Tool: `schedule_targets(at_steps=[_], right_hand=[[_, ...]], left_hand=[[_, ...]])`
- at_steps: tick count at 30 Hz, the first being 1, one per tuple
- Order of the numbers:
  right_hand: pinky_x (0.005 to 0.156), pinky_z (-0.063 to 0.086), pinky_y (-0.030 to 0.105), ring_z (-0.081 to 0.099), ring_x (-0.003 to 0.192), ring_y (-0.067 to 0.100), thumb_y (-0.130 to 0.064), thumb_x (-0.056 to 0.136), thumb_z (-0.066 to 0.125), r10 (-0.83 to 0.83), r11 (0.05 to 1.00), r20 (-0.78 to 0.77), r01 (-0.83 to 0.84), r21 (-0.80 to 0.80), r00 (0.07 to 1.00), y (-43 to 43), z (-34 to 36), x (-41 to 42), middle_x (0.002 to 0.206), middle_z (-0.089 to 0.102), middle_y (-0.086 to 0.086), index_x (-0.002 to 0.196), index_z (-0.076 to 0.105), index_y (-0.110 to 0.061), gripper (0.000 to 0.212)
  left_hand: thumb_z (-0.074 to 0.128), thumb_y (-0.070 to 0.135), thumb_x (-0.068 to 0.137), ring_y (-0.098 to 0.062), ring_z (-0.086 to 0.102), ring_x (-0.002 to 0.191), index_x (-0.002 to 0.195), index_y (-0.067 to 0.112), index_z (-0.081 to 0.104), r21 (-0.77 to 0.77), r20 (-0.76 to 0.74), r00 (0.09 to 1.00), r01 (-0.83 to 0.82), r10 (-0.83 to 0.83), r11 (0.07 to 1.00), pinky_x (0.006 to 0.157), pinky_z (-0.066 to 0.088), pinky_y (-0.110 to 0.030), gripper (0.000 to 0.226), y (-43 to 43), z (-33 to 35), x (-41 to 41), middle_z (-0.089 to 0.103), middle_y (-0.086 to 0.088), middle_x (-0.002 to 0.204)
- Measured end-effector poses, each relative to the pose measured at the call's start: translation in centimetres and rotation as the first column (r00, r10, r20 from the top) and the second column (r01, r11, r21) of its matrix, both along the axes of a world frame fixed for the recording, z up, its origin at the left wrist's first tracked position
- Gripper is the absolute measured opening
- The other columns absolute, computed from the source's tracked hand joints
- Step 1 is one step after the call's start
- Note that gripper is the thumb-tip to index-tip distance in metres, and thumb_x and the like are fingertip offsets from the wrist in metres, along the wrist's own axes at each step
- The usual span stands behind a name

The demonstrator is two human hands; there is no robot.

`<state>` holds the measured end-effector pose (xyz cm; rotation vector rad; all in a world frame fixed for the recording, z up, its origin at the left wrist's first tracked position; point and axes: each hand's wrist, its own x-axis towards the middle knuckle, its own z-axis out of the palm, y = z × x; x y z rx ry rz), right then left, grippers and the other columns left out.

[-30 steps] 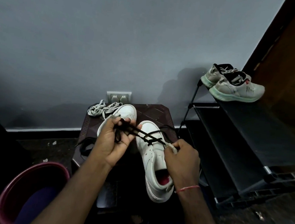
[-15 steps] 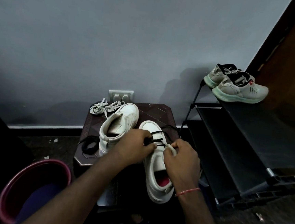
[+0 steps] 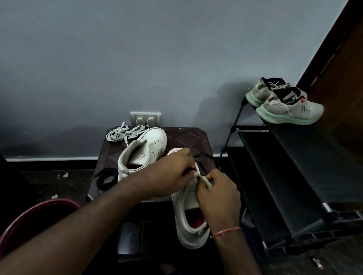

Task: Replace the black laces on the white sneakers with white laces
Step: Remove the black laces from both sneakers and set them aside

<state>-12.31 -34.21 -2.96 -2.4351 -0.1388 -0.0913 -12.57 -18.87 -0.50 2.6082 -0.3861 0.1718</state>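
Left hand gripped the black lace with curled fingers over the front of the near sneaker, while the right hand pinched that sneaker's pale eyelet edge just beside it. Near sneaker lay across the front edge of the dark stool; far sneaker stood unlaced behind, beside it. White laces were piled at the stool's back left, a loose black lace at its left edge.
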Motion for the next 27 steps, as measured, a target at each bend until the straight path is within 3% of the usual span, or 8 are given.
schedule_targets(at_steps=[2,5,8,10,17,19,23,27], right_hand=[[0.062,0.042,0.032,0.056,0.073,0.02,-0.031,0.085,0.058,0.009,1.0,-0.003,-0.009,0.003,1.0,0.2,0.0,-0.2,0.079,0.054,-0.009,0.074,0.049,-0.022,0.017],[0.064,0.047,0.033,0.057,0.072,0.018,-0.031,0.084,0.058,0.011,1.0,0.001,-0.011,0.018,1.0,0.7,-0.2,-0.4,0.077,0.057,-0.008,0.074,0.05,-0.022,0.016],[0.064,0.05,0.034,0.057,0.07,0.016,-0.03,0.084,0.058,0.001,1.0,-0.013,-0.001,0.023,1.0,1.0,0.0,-0.2,0.074,0.058,-0.008,0.074,0.051,-0.023,0.014],[0.062,0.046,0.031,0.057,0.07,0.016,-0.029,0.085,0.057,-0.001,1.0,-0.017,0.001,0.008,1.0,1.2,0.1,0.0,0.072,0.059,-0.008,0.077,0.053,-0.023,0.011],[0.078,0.05,0.034,0.063,0.096,0.023,-0.028,0.086,0.051,0.111,0.989,-0.037,-0.114,-0.098,0.993,1.3,0.0,0.1,0.106,0.068,-0.005,0.114,0.063,-0.034,0.031],[0.078,0.049,0.032,0.062,0.096,0.02,-0.028,0.087,0.051,0.112,0.988,-0.046,-0.116,-0.097,0.993,1.2,-0.1,0.3,0.107,0.066,-0.008,0.11,0.064,-0.032,0.027],[0.079,0.05,0.034,0.061,0.093,0.017,-0.029,0.085,0.053,0.067,0.997,-0.079,-0.069,-0.031,0.995,1.3,-0.2,0.1,0.102,0.065,-0.01,0.102,0.062,-0.03,0.019],[0.079,0.052,0.034,0.062,0.089,0.015,-0.03,0.083,0.055,0.069,0.997,-0.125,-0.063,0.051,0.99,1.3,-0.1,0.0,0.097,0.066,-0.01,0.101,0.064,-0.03,0.02]], left_hand=[[0.055,0.028,0.092,-0.004,0.046,0.072,0.078,0.019,0.055,-0.325,-0.032,0.999,-0.025,0.016,0.945,0.069,0.035,-0.016,0.016,0.1,-0.4,-0.5,0.048,0.007,0.08],[0.053,0.018,0.097,-0.008,0.045,0.066,0.077,0.015,0.056,-0.741,-0.217,0.975,-0.197,0.049,0.642,0.064,0.039,-0.024,0.021,-0.2,-1.3,-1.7,0.051,0.003,0.069],[0.05,0.008,0.098,-0.005,0.048,0.061,0.075,0.012,0.056,-0.886,-0.338,0.941,-0.329,0.031,0.328,0.061,0.04,-0.02,0.024,-0.8,-2.0,-2.6,0.053,0.004,0.064],[0.052,0.008,0.096,-0.007,0.048,0.062,0.074,0.013,0.056,-0.903,-0.366,0.93,-0.361,0.022,0.232,0.061,0.039,-0.023,0.023,-0.7,-2.6,-2.6,0.052,0.001,0.065],[0.062,0.002,0.086,-0.016,0.048,0.064,0.082,-0.014,0.059,-0.877,-0.337,0.932,-0.363,0.136,0.316,0.059,0.038,-0.026,0.016,-0.7,-3.0,-2.9,0.06,-0.012,0.067],[0.064,0.01,0.089,-0.02,0.049,0.069,0.079,-0.006,0.062,-0.854,-0.319,0.938,-0.348,0.14,0.387,0.06,0.038,-0.028,0.019,-0.8,-2.8,-2.9,0.064,-0.025,0.077],[0.053,0.02,0.098,-0.014,0.042,0.059,0.074,0.012,0.053,-0.827,-0.302,0.945,-0.324,0.124,0.46,0.056,0.035,-0.025,0.025,-0.8,-2.3,-2.9,0.054,-0.004,0.062],[0.049,0.02,0.099,-0.009,0.038,0.056,0.073,0.012,0.047,-0.857,-0.32,0.941,-0.336,0.106,0.39,0.051,0.032,-0.019,0.027,-1.1,-2.4,-3.1,0.046,-0.005,0.065]])
